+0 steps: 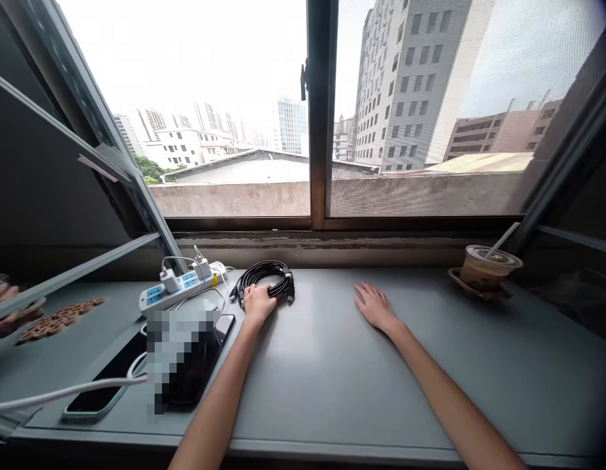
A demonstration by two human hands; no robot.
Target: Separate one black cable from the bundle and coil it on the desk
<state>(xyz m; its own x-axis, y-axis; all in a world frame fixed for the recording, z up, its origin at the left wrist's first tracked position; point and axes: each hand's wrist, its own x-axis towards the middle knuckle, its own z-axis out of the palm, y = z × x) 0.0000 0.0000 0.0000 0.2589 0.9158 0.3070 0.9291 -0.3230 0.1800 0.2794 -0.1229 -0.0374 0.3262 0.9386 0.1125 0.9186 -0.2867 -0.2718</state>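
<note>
A coil of black cable (278,271) lies at the back of the grey tabletop, left of centre. My left hand (258,303) is closed over its near left edge, gripping it. Flat on the bare surface, with its fingers extended, rests my right hand (374,305), which holds nothing. Just left of the coil is a white power strip (185,285) with white chargers plugged in.
Two phones, one in a pale green case (95,398), lie at the left near white cords. Small brown pieces (61,320) and another person's hand (6,307) are farther left. A drink cup (489,264) stands in a brown holder at the back right, below the window.
</note>
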